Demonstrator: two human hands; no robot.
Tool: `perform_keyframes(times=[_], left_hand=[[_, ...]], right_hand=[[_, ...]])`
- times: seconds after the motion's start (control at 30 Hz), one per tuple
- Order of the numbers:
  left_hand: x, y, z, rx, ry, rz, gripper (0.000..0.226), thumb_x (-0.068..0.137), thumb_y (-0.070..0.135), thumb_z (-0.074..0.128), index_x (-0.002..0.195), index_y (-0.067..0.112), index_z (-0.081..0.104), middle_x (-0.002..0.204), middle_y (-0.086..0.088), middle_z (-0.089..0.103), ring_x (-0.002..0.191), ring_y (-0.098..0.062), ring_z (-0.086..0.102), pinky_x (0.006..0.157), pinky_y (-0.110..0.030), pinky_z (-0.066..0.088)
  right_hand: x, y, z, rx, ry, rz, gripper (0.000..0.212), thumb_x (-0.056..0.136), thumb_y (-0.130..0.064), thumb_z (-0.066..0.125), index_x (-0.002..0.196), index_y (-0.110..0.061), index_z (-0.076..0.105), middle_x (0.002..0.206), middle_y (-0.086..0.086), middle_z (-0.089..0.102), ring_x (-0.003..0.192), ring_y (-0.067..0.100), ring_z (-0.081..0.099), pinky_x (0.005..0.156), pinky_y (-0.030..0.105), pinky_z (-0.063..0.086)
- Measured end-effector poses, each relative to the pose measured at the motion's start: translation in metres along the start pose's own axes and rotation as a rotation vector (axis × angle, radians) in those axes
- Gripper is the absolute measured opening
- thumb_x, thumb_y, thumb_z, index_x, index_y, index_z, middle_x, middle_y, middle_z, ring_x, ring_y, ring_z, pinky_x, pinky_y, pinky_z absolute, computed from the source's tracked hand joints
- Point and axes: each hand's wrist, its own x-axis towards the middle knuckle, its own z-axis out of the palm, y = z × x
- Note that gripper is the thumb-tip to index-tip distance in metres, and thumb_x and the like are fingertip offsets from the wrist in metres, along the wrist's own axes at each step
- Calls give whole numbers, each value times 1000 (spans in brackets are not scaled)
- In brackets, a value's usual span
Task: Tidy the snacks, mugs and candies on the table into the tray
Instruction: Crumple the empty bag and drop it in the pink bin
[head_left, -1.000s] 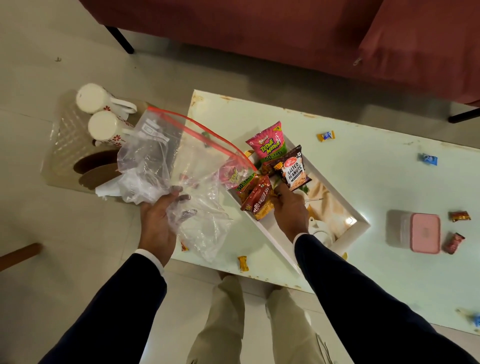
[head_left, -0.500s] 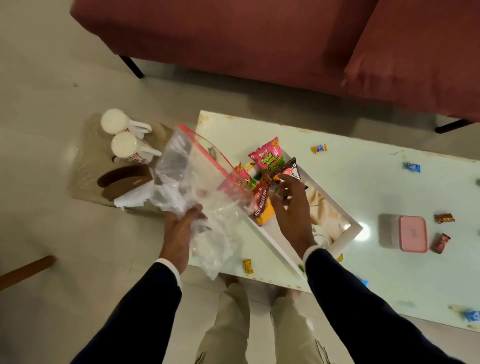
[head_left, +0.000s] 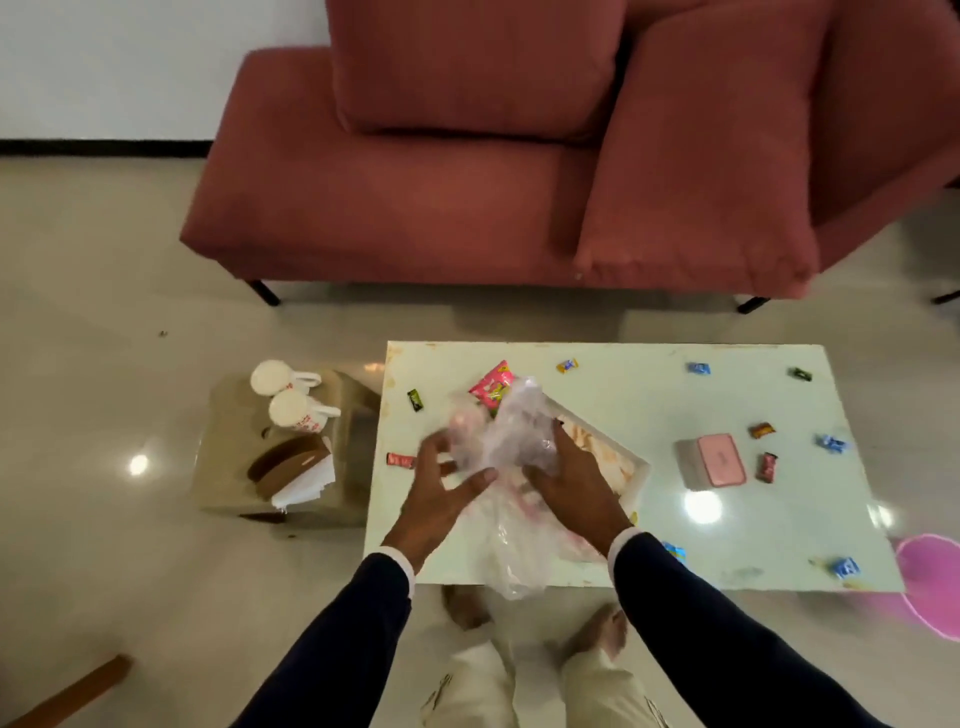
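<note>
From my remote seat I can read almost no writing at this moment: the pink snack packet (head_left: 491, 383) standing at the far end of the tray (head_left: 631, 457) shows yellow-green lettering too blurred to make out, whereas a second ago I could read "Salted Peanuts" on the dark packet, which the crumpled clear plastic bag (head_left: 506, 441) now covers. That bag has moved from off the left edge of the surface (head_left: 649, 395) to over the tray, with its tail hanging past the near edge. The left hand (head_left: 441, 493), which clutched the bag a second ago, now has its fingers spread and straight, touching the bag's left side. The right hand (head_left: 569, 480) has left the packets and rests on the bag from the right; I cannot tell whether its fingers are grasping the plastic or merely pressing it. Candies lie scattered on the surface: a black-green one (head_left: 414, 400) and a red one (head_left: 401, 460) to the left of the tray, an orange one (head_left: 567, 365) behind it, blue ones (head_left: 698, 368) further right. A pink-lidded box (head_left: 711, 461) sits right of the tray. Two white mugs (head_left: 291, 397) lie on the low stand (head_left: 228, 467) left of the surface, beside a brown holder (head_left: 288, 462). The view has also tilted up, so the red sofa (head_left: 467, 182) shows much more fully.
</note>
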Motion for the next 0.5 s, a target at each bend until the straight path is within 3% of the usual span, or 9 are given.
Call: perform_keyframes(times=[0.07, 0.13, 0.2, 0.27, 0.33, 0.4, 0.43, 0.5], left_hand=[[-9, 9, 8, 136, 33, 230, 108, 64, 65, 85, 151, 35, 29, 157, 17, 33, 139, -2, 42, 106, -22, 41], [-19, 11, 23, 418, -72, 458, 120, 63, 68, 84, 157, 38, 16, 165, 20, 17, 150, 0, 23, 118, -18, 25], [-28, 14, 48, 764, -184, 598, 128, 63, 70, 84, 158, 46, 1, 170, 18, -2, 156, -2, 2, 121, -18, 4], [-32, 17, 75, 965, -242, 646, 128, 66, 70, 80, 156, 51, -8, 170, 15, -11, 156, -6, -7, 121, -24, -3], [-33, 20, 100, 1039, -288, 696, 114, 72, 54, 81, 156, 53, 3, 170, 9, 12, 156, -16, 20, 125, -38, 22], [-38, 20, 134, 1090, -255, 761, 87, 79, 30, 76, 150, 49, 29, 149, 7, 52, 129, -22, 58, 100, -44, 54], [-45, 21, 153, 1104, -214, 751, 74, 81, 23, 72, 144, 46, 40, 136, 6, 63, 114, -25, 67, 86, -43, 59], [-57, 26, 190, 1108, -115, 620, 51, 86, 20, 66, 132, 39, 54, 118, 3, 72, 98, -29, 71, 76, -39, 59]], right_hand=[[-14, 2, -16, 161, 108, 115, 61, 87, -16, 64, 141, -37, 47, 131, 0, 64, 117, 22, 60, 103, 42, 48], [-29, 0, -30, 312, 115, 159, 45, 80, -18, 66, 114, -46, 62, 117, 3, 72, 105, 27, 69, 92, 53, 56], [-51, -4, -47, 494, 27, 179, 28, 83, -7, 68, 104, -24, 68, 101, 11, 75, 85, 32, 73, 78, 50, 61], [-74, -5, -68, 679, -77, 178, 16, 86, 5, 65, 100, -1, 67, 92, 18, 73, 79, 31, 70, 69, 38, 60], [-97, 2, -93, 801, -135, 156, 13, 87, 11, 60, 95, 2, 67, 89, 16, 71, 82, 27, 69, 71, 29, 58], [-126, 20, -125, 884, -214, 114, 16, 89, 11, 57, 98, 4, 67, 93, 16, 73, 88, 26, 70, 78, 27, 58], [-141, 32, -142, 865, -230, 92, 18, 90, 8, 57, 104, 4, 67, 99, 15, 74, 94, 25, 71, 83, 27, 58], [-168, 65, -171, 684, -143, 61, 30, 90, -2, 65, 120, -5, 65, 115, 7, 73, 109, 22, 68, 96, 28, 54]])
